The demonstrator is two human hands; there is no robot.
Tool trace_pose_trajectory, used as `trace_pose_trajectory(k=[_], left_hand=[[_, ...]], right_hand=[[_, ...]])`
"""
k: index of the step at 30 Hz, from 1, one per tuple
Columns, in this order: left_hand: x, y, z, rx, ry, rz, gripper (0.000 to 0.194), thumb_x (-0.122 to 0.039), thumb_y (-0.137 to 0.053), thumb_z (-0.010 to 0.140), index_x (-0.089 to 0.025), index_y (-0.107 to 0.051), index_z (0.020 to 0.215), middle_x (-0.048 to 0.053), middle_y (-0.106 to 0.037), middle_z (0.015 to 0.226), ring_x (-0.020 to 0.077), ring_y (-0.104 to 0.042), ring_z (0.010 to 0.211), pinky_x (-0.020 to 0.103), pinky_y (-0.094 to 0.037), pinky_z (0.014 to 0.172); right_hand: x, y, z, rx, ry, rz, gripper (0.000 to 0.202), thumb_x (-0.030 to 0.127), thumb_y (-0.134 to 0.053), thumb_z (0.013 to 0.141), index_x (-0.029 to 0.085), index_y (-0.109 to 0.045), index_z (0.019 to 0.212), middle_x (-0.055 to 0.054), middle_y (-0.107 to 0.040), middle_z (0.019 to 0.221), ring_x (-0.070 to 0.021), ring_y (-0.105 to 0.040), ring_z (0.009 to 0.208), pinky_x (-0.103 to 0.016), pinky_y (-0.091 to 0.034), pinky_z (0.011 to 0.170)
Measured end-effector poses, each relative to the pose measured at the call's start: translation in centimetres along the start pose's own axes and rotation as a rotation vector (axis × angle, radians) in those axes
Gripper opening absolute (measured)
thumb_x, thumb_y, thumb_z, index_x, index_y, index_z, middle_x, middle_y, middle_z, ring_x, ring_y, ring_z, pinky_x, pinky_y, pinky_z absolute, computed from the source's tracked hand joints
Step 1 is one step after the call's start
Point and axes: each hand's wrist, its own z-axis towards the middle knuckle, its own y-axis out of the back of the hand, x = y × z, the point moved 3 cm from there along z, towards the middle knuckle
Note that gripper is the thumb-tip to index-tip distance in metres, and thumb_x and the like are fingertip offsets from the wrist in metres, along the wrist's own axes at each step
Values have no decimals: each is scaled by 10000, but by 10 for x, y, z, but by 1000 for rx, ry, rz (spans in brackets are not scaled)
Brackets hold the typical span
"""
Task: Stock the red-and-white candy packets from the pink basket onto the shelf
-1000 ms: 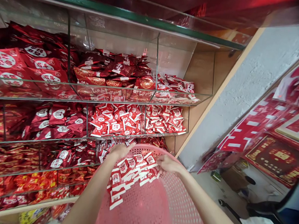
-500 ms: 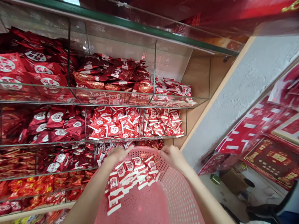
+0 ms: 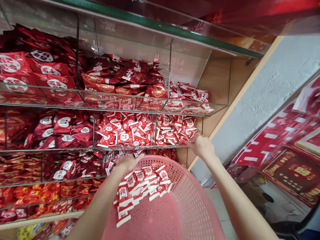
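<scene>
A pink perforated basket [image 3: 197, 211] tilts in front of the shelves, with small red-and-white packets [image 3: 139, 185] gathered toward its far left side. My left hand [image 3: 129, 163] is closed on the basket's far rim. My right hand [image 3: 201, 146] is off the basket, at the right end of a glass shelf beside a compartment of red-and-white packets [image 3: 173, 130]. Its fingers are bent near the packets at the shelf edge; whether they pinch anything is too small to tell.
Glass shelves with dividers hold dark red packets [image 3: 62, 123], large red bags [image 3: 17, 64] and orange-red packets [image 3: 37, 195]. A wooden side panel [image 3: 235, 100] and grey wall [image 3: 264, 91] stand right, beside red printed goods [image 3: 300, 171].
My right hand has let go of the basket rim and moved up and right to the shelf edge. My left hand still grips the rim. The view has shifted slightly.
</scene>
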Motion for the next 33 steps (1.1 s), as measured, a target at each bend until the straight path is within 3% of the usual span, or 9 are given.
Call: trace_pose_trajectory(k=[8, 11, 15, 19, 22, 26, 30, 33], left_hand=[[1, -2, 1, 0, 0, -1, 928, -818, -148, 694, -84, -618, 1013, 220, -568, 1085, 373, -527, 1018, 461, -399, 888], [2, -3, 3, 1, 12, -3, 910, -816, -149, 693, -96, -632, 970, 215, -580, 1064, 374, -536, 1003, 464, -413, 869], [1, -3, 3, -3, 10, 0, 905, -811, -146, 699, -98, -639, 959, 212, -587, 1052, 371, -542, 994, 459, -413, 867], [1, -1, 1, 18, 17, -1, 895, -788, -148, 720, -90, -623, 1017, 213, -565, 1097, 365, -524, 1028, 448, -405, 881], [0, -1, -1, 22, 9, -2, 903, -792, -153, 716, -85, -619, 1030, 213, -559, 1108, 364, -520, 1034, 445, -397, 895], [1, -3, 2, 1, -9, -14, 946, -822, -151, 690, -73, -616, 1032, 220, -562, 1096, 374, -520, 1029, 459, -393, 898], [4, -5, 5, -1, 14, -2, 926, -815, -141, 695, -95, -632, 1008, 211, -577, 1076, 367, -536, 1010, 437, -421, 867], [3, -5, 5, -7, 15, 8, 921, -806, -130, 702, -100, -633, 1012, 206, -579, 1073, 362, -538, 1010, 425, -430, 853]], right_hand=[[12, 6, 23, 174, -20, -47, 445, 334, -598, 688, 97, -543, 1061, -193, -605, 1060, -286, -577, 969, -328, -436, 708], [10, 8, 28, 176, 3, -51, 433, 371, -608, 664, 116, -569, 1013, -175, -615, 1038, -272, -595, 922, -323, -435, 686], [4, 18, 26, 187, 106, 49, 344, 449, -583, 657, 160, -596, 845, -101, -644, 877, -214, -600, 792, -275, -411, 601], [0, 36, 10, 213, 165, 213, 201, 369, -592, 647, 176, -548, 683, -16, -579, 631, -134, -519, 587, -235, -341, 492], [8, 40, -9, 251, 258, 404, 188, 338, -592, 652, 175, -500, 646, 14, -520, 578, -99, -449, 532, -220, -314, 469], [31, 17, -35, 316, 384, 574, 209, 357, -578, 678, 177, -473, 673, 12, -523, 592, -93, -442, 539, -214, -318, 477], [61, -15, -56, 339, 397, 486, 222, 380, -588, 669, 182, -493, 698, -7, -570, 639, -115, -481, 577, -230, -305, 492], [92, -26, -73, 358, 419, 399, 218, 381, -569, 681, 183, -529, 763, -26, -607, 692, -145, -534, 630, -246, -309, 518]])
